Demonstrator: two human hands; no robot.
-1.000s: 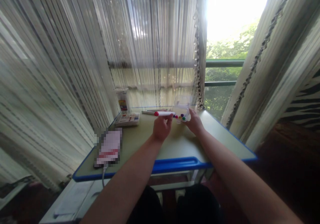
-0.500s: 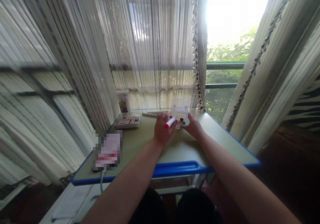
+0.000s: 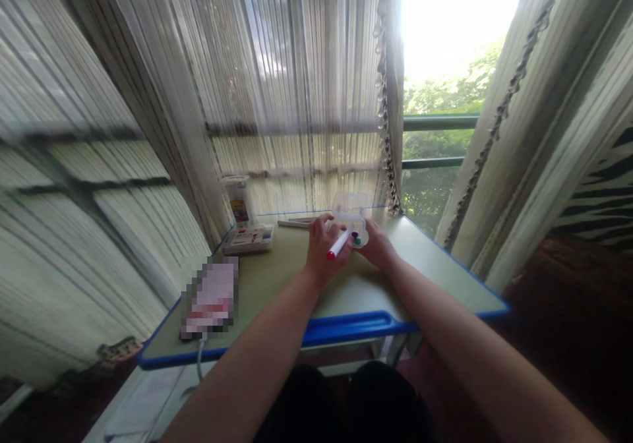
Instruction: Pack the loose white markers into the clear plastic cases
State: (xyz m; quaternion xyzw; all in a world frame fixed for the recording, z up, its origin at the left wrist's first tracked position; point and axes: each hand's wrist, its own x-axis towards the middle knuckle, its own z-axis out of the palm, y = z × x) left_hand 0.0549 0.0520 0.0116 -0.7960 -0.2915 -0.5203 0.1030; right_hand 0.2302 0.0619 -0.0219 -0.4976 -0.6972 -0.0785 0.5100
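A clear plastic case (image 3: 363,232) is gripped along its right side by my right hand (image 3: 380,248); its see-through lid (image 3: 350,204) stands raised at the far side. Inside it show a purple marker end (image 3: 355,235) and a green marker end (image 3: 358,240). My left hand (image 3: 322,250) is closed around a white marker (image 3: 339,243) whose red end faces me. The marker's far end is at the case's near left part; whether it touches the case I cannot tell. Both hands are above the desk (image 3: 281,278).
At the left lie a flat box (image 3: 250,238) and, behind it, an upright clear container (image 3: 240,200). A pixelated phone-like object (image 3: 212,295) with a cable (image 3: 200,357) is near the left edge. Thin pale rods (image 3: 293,223) lie at the back, before the curtain (image 3: 301,100).
The marker in my left hand has shifted slightly over the case, and the yellow end seen inside before is now covered. The whole view has moved a little.
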